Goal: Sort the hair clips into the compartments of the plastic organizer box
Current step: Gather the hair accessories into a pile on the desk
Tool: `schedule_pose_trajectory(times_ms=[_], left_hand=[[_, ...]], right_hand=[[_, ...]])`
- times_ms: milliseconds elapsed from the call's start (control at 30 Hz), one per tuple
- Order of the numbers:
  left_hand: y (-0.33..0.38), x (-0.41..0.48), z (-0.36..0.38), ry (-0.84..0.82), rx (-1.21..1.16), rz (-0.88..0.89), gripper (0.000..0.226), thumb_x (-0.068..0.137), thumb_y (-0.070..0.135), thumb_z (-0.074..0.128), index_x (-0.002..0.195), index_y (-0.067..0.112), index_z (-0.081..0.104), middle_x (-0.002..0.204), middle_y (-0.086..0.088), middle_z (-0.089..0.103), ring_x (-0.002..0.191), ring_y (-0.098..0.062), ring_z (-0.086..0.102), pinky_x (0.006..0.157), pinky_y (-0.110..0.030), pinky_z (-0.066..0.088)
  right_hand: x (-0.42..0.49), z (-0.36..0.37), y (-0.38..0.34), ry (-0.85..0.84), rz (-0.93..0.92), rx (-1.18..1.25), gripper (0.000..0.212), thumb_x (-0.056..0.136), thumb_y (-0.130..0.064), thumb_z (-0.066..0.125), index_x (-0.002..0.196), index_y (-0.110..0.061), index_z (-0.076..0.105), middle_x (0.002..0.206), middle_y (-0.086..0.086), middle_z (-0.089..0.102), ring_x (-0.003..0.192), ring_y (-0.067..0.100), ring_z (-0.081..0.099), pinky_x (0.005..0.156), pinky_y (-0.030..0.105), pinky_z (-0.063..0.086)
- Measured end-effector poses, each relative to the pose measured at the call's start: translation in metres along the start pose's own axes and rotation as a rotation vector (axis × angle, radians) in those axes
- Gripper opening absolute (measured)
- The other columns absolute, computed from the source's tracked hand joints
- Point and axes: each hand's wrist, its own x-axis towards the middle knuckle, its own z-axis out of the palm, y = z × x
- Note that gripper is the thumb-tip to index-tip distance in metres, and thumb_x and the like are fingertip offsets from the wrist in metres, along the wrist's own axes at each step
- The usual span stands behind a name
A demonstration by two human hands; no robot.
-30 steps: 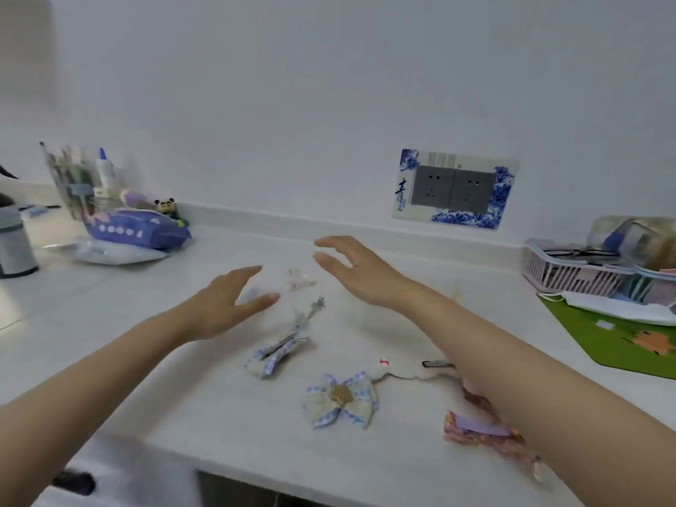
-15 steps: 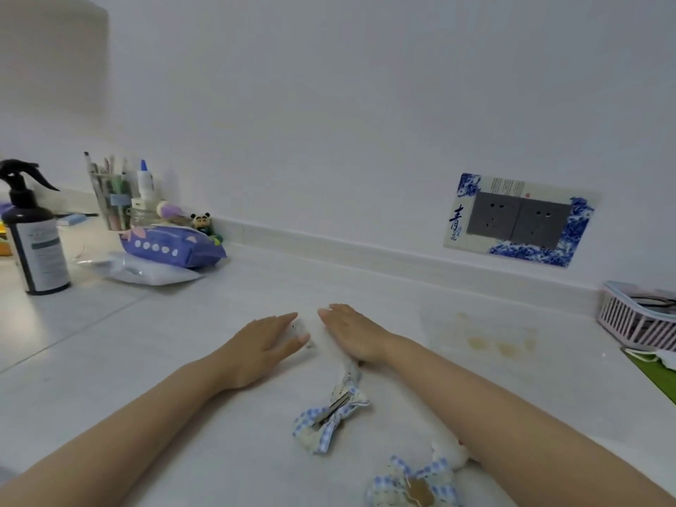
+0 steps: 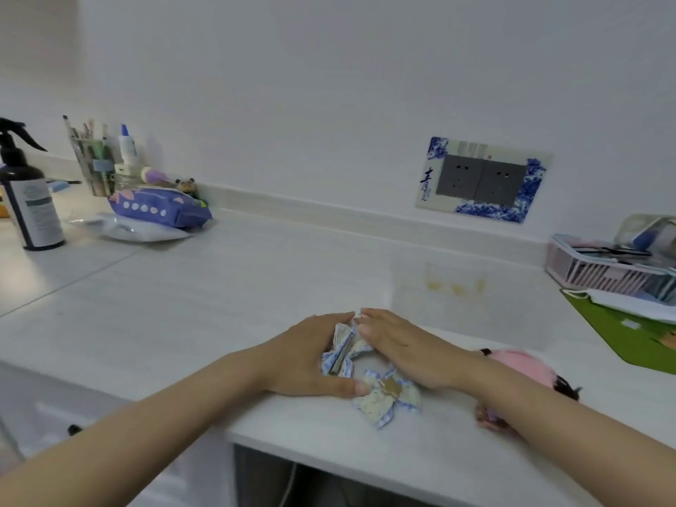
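Looking down from the head camera, a white countertop (image 3: 226, 287) fills the scene, its front edge at six o'clock. Two bare forearms reach in from the bottom corners and meet just below centre. The left hand (image 3: 303, 356) lies on its side, fingers and thumb curved like a cup. The right hand (image 3: 402, 349) rests palm down, fingers straight; the fingertips of both hands nearly touch at the top. Neither hand is closed on anything; both are spread and corral a blue checked bow clip (image 3: 342, 354) lying between them with its metal clasp facing up. A second checked bow clip (image 3: 387, 395), with a tan centre, lies on the counter at five o'clock from the first, touching the left thumb tip. A pink fluffy clip (image 3: 523, 364) sits at three o'clock of the hands, partly behind the right forearm. The organizer box cannot be identified.

At ten o'clock stand a dark spray bottle (image 3: 29, 199), a pen cup (image 3: 93, 166) and a purple pouch (image 3: 157, 210). A blue-patterned wall socket (image 3: 483, 179) is at one o'clock. A pink slotted basket (image 3: 603, 272) and a green mat (image 3: 629, 334) sit at three o'clock.
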Motion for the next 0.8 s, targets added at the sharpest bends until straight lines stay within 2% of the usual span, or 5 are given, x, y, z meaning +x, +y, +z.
schedule_pose_trajectory(times_ms=[100, 233, 300, 433, 800], left_hand=[[0.009, 0.005, 0.014, -0.045, -0.026, -0.002, 0.081, 0.07, 0.059, 0.071, 0.136, 0.032, 0.034, 0.139, 0.014, 0.046, 0.125, -0.006, 0.047, 0.105, -0.034, 0.04], [0.011, 0.01, 0.025, -0.114, 0.146, -0.111, 0.119, 0.061, 0.069, 0.069, 0.146, 0.039, -0.009, 0.157, 0.017, -0.007, 0.144, -0.004, -0.006, 0.119, -0.034, 0.008], [0.015, 0.015, 0.026, -0.116, 0.168, -0.131, 0.123, 0.059, 0.068, 0.071, 0.144, 0.043, -0.015, 0.157, 0.014, -0.017, 0.144, -0.008, -0.013, 0.119, -0.039, 0.006], [0.024, 0.028, 0.028, -0.13, 0.155, -0.139, 0.12, 0.06, 0.064, 0.074, 0.145, 0.044, -0.008, 0.159, 0.011, -0.006, 0.146, -0.011, 0.0, 0.119, -0.038, 0.012], [0.072, 0.062, 0.075, -0.09, 0.147, -0.07, 0.106, 0.066, 0.063, 0.07, 0.147, 0.031, 0.01, 0.157, 0.006, 0.01, 0.144, -0.015, 0.011, 0.116, -0.034, 0.017]], right_hand=[[-0.04, -0.021, 0.004, 0.07, -0.036, 0.019, 0.059, 0.085, -0.062, 0.028, 0.139, -0.039, 0.034, 0.152, -0.022, 0.021, 0.138, -0.006, 0.018, 0.115, 0.022, 0.017], [-0.114, -0.055, 0.034, 0.386, -0.038, 0.12, 0.051, 0.081, -0.07, 0.042, 0.128, -0.052, 0.041, 0.142, -0.032, 0.032, 0.132, -0.015, 0.026, 0.099, 0.004, 0.026], [-0.143, -0.058, 0.062, 0.503, 0.043, 0.123, 0.064, 0.067, -0.083, 0.042, 0.125, -0.058, 0.039, 0.143, -0.029, 0.032, 0.134, -0.012, 0.024, 0.106, 0.011, 0.023], [-0.169, -0.042, 0.101, 0.473, 0.194, 0.29, 0.052, 0.068, -0.079, 0.049, 0.117, -0.068, 0.036, 0.144, -0.021, 0.028, 0.139, 0.001, 0.022, 0.117, 0.034, 0.021], [-0.151, -0.014, 0.089, 0.369, 0.184, 0.085, 0.077, 0.072, -0.069, 0.049, 0.14, -0.048, 0.018, 0.146, -0.022, 0.01, 0.129, 0.001, 0.029, 0.106, 0.019, 0.022]])
